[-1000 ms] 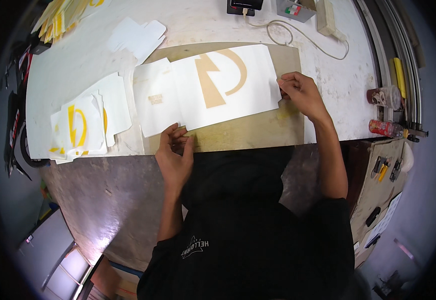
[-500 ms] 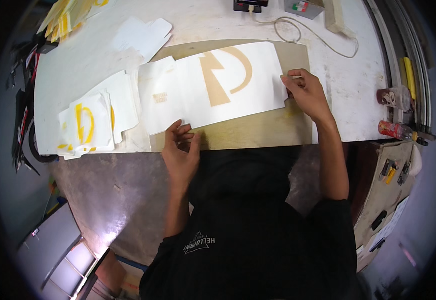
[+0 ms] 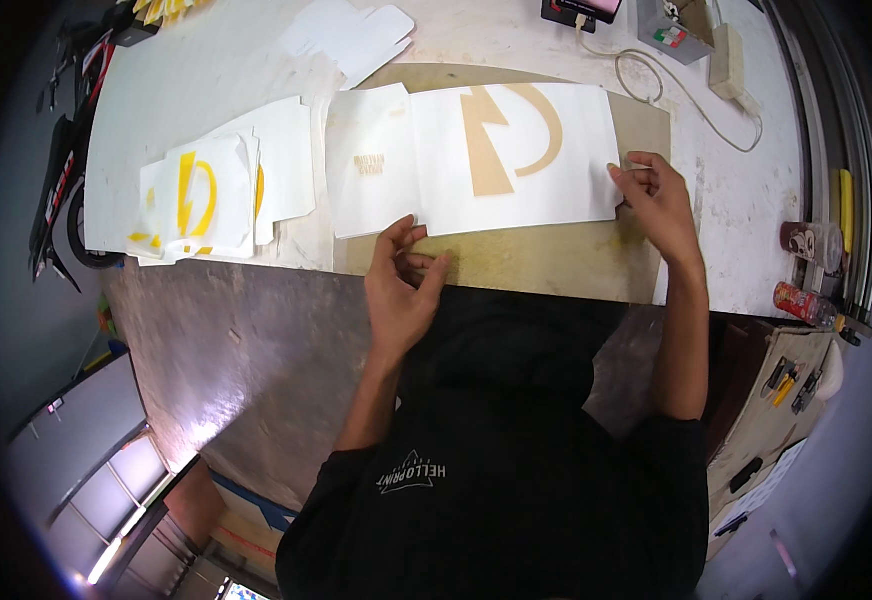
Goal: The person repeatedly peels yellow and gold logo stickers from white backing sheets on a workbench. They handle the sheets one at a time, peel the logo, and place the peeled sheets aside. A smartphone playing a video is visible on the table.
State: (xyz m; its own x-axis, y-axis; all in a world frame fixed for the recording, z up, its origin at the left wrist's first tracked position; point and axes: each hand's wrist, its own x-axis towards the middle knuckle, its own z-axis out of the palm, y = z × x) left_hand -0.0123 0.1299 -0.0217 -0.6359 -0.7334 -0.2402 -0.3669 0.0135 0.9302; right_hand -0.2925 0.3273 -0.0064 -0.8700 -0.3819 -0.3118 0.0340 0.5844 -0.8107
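A white sheet [image 3: 446, 170] with a large tan lightning-like shape and a curved band lies on a tan board [image 3: 546, 255]. Along its left side is a white piece [image 3: 371, 120] bearing small tan lettering; whether the two are joined I cannot tell. My right hand [image 3: 661, 205] pinches the sheet's right edge between thumb and fingers. Close to the lower edge, near where the two white parts meet, my left hand [image 3: 404, 285] has its fingers curled and thumb apart, one fingertip at the paper. It grips nothing visible.
Left of the board sits a stack of white sheets with yellow graphics [image 3: 196, 195]. Blank white pieces [image 3: 356, 40] lie behind. A phone-like device [image 3: 581, 10], a cable [image 3: 701, 125] and a grey box [image 3: 674, 30] stand far right. A cup [image 3: 811, 243] and bottle [image 3: 804, 302] line the right edge.
The view has turned and shifted, so the table and things on it appear farther right. Both hands keep nearly the same places at the sheet's edges.
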